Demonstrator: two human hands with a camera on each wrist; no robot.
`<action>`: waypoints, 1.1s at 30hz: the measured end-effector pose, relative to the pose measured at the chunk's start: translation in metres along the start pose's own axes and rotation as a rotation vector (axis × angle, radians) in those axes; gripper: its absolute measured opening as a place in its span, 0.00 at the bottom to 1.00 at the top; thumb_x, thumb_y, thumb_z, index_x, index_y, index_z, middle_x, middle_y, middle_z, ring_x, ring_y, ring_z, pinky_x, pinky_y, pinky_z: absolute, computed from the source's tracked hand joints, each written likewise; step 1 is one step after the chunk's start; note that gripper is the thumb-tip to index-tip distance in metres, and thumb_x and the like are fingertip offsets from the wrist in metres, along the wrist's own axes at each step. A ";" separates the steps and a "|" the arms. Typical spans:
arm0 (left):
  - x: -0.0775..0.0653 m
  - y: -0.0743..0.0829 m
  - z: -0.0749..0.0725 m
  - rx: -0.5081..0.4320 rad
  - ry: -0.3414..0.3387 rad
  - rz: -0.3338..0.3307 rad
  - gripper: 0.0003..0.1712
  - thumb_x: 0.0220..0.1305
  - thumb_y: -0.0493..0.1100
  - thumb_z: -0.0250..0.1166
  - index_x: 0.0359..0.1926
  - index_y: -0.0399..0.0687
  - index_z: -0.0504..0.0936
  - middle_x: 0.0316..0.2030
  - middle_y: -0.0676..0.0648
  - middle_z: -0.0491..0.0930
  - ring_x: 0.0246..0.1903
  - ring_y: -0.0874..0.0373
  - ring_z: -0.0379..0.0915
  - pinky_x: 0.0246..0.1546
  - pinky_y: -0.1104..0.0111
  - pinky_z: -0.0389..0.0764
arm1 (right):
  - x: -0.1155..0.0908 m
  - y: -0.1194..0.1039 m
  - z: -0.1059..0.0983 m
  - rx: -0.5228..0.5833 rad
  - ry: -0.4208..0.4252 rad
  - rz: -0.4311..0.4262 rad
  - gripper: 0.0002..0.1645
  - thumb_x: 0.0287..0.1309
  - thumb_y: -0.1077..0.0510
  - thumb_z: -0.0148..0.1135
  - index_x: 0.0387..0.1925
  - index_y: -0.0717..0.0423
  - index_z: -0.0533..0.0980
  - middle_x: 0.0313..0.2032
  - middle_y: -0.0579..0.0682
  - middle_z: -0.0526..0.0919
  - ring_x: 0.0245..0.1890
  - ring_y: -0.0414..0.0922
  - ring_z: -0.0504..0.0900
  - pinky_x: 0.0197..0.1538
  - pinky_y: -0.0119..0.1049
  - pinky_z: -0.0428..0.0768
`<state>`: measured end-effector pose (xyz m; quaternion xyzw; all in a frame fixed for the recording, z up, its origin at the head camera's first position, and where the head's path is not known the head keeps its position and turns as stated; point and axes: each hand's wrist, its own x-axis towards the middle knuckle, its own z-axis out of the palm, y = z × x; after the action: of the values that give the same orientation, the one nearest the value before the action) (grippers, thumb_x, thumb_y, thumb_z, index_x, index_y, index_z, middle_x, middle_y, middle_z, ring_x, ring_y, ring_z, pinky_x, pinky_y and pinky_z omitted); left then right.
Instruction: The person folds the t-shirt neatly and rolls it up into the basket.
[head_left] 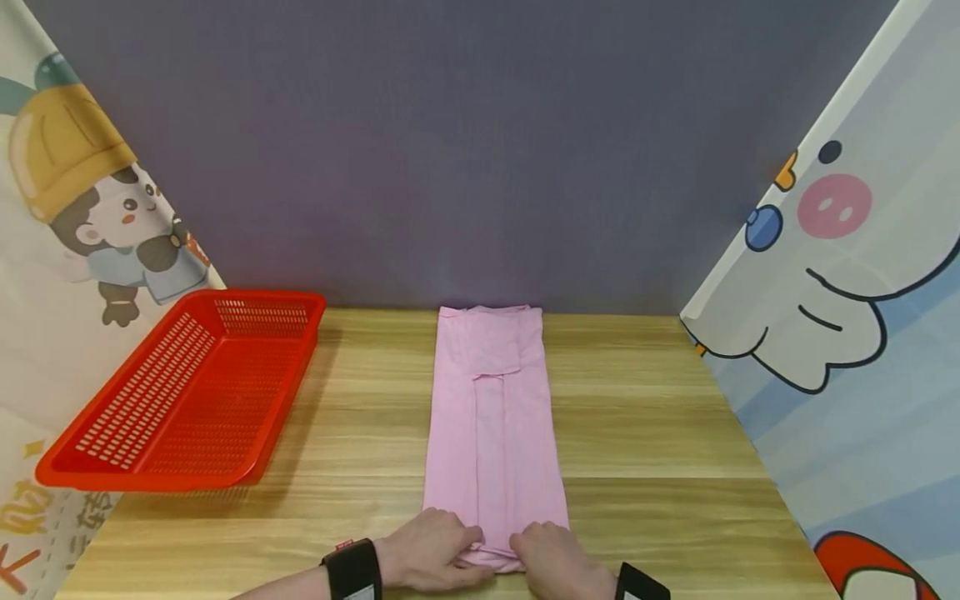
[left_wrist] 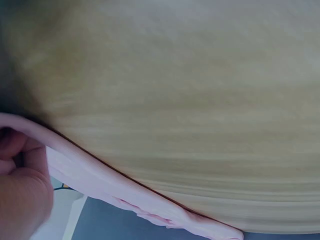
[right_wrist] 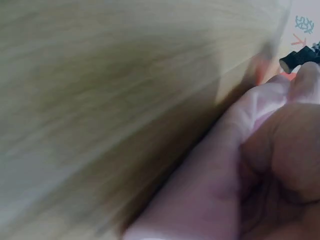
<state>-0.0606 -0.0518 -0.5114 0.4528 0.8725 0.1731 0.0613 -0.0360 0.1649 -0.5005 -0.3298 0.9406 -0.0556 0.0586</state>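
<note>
A pink garment (head_left: 491,433), folded into a long narrow strip, lies lengthwise on the wooden table. A small squarish flap shows near its far end, and a seamed band runs down its middle. My left hand (head_left: 432,550) grips the left corner of its near end, fingers curled at the cloth. At the right corner my right hand (head_left: 558,560) pinches the same end, which looks slightly rolled between the two hands. In the right wrist view, curled fingers (right_wrist: 295,150) hold the pink cloth edge (right_wrist: 200,195) close over the table; some fingertips are hidden in the cloth.
To the left on the table (head_left: 637,433) stands a red plastic basket (head_left: 258,450) with slotted sides. A dark grey panel (head_left: 480,150) rises behind the table. Cartoon-printed sheets flank it at left (head_left: 45,333) and right (head_left: 885,350).
</note>
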 end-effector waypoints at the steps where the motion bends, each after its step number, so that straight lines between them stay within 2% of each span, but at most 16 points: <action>1: -0.001 -0.001 0.000 0.006 -0.006 0.019 0.19 0.60 0.67 0.44 0.27 0.63 0.71 0.12 0.67 0.56 0.11 0.76 0.50 0.11 0.80 0.50 | 0.000 0.001 0.000 0.029 -0.018 0.007 0.12 0.30 0.66 0.59 0.17 0.45 0.71 0.16 0.39 0.72 0.16 0.36 0.69 0.19 0.31 0.64; 4: -0.002 -0.003 -0.002 0.035 -0.001 0.073 0.20 0.60 0.68 0.43 0.30 0.62 0.69 0.12 0.67 0.56 0.10 0.76 0.49 0.11 0.81 0.51 | -0.001 0.005 -0.001 0.124 -0.056 0.021 0.10 0.39 0.64 0.56 0.20 0.44 0.70 0.17 0.37 0.72 0.17 0.34 0.68 0.19 0.30 0.63; 8: -0.003 -0.003 -0.004 0.057 0.037 0.110 0.16 0.62 0.63 0.44 0.36 0.59 0.66 0.12 0.67 0.57 0.11 0.77 0.51 0.12 0.83 0.52 | -0.004 0.010 -0.002 0.203 -0.028 -0.006 0.04 0.49 0.56 0.53 0.24 0.43 0.66 0.15 0.33 0.66 0.15 0.30 0.62 0.17 0.27 0.58; 11: -0.003 -0.002 -0.005 0.036 0.048 0.100 0.14 0.64 0.60 0.44 0.39 0.58 0.65 0.13 0.67 0.58 0.13 0.77 0.52 0.14 0.84 0.53 | -0.006 0.011 0.000 0.204 0.017 -0.051 0.09 0.54 0.46 0.51 0.26 0.43 0.64 0.15 0.31 0.61 0.14 0.29 0.59 0.15 0.25 0.54; 15: -0.004 0.000 -0.004 -0.026 0.023 0.032 0.12 0.67 0.56 0.41 0.39 0.58 0.65 0.15 0.67 0.60 0.14 0.77 0.55 0.15 0.84 0.56 | -0.007 0.010 0.002 0.157 0.041 -0.081 0.19 0.58 0.35 0.43 0.28 0.43 0.64 0.14 0.31 0.60 0.13 0.28 0.60 0.15 0.24 0.54; 19: -0.004 0.002 -0.005 -0.057 -0.007 -0.025 0.12 0.68 0.55 0.40 0.36 0.59 0.68 0.16 0.67 0.60 0.15 0.76 0.56 0.17 0.83 0.57 | -0.006 0.008 0.002 0.104 0.047 -0.087 0.17 0.62 0.39 0.40 0.26 0.43 0.64 0.13 0.32 0.61 0.12 0.30 0.61 0.15 0.26 0.54; 24: -0.003 0.003 -0.008 -0.090 0.009 -0.017 0.11 0.65 0.55 0.46 0.36 0.59 0.73 0.21 0.66 0.71 0.19 0.78 0.62 0.21 0.83 0.63 | -0.006 0.007 -0.001 0.093 0.044 -0.094 0.11 0.60 0.45 0.46 0.25 0.43 0.64 0.13 0.33 0.62 0.12 0.30 0.59 0.15 0.26 0.53; 28: -0.004 0.004 -0.010 -0.092 0.095 -0.008 0.12 0.61 0.54 0.53 0.40 0.55 0.75 0.30 0.61 0.80 0.26 0.76 0.72 0.29 0.81 0.70 | -0.006 0.009 -0.004 0.138 0.011 -0.089 0.09 0.58 0.44 0.49 0.30 0.43 0.65 0.15 0.32 0.66 0.15 0.28 0.61 0.17 0.25 0.57; 33: -0.006 0.007 -0.010 -0.068 0.195 -0.046 0.17 0.53 0.56 0.60 0.40 0.53 0.73 0.23 0.59 0.80 0.22 0.75 0.71 0.24 0.84 0.68 | -0.008 0.011 -0.005 0.189 0.064 -0.067 0.10 0.58 0.44 0.51 0.33 0.43 0.66 0.19 0.31 0.69 0.18 0.27 0.64 0.19 0.23 0.59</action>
<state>-0.0546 -0.0552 -0.5003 0.4114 0.8781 0.2443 -0.0046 -0.0371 0.1791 -0.4963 -0.3522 0.9209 -0.1566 0.0577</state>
